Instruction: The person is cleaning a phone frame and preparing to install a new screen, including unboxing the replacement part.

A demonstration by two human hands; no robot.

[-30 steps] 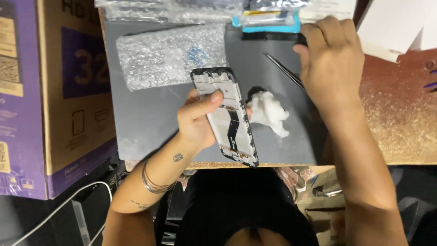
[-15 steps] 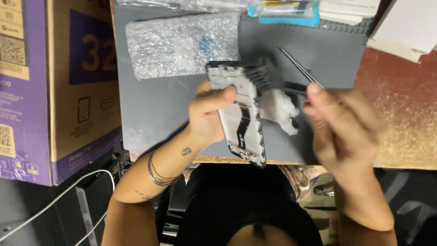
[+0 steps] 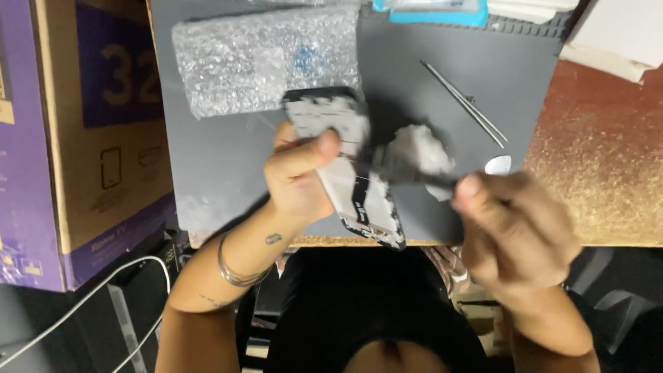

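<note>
My left hand (image 3: 297, 173) grips an opened phone frame (image 3: 328, 114), tilted above the grey mat (image 3: 214, 159). The frame shows white inner parts and a black strip near its lower end. My right hand (image 3: 518, 231) is blurred at the lower right and holds a dark, brush-like tool (image 3: 400, 169). The tool's tip lies across the middle of the frame. A white wad of tissue or cotton (image 3: 421, 141) sits on the mat just behind the tool.
A bubble-wrap packet (image 3: 255, 59) lies at the back of the mat, and metal tweezers (image 3: 463, 103) at its right. A small white disc (image 3: 498, 164) is near them. A large cardboard box (image 3: 83, 138) stands on the left. Brown desk (image 3: 608, 166), white papers (image 3: 615, 34) and a blue item (image 3: 428, 10) are behind.
My right hand left the far edge of the mat, came down holding the dark brush-like tool, and now has its tip on the phone frame. My left hand raised the frame slightly.
</note>
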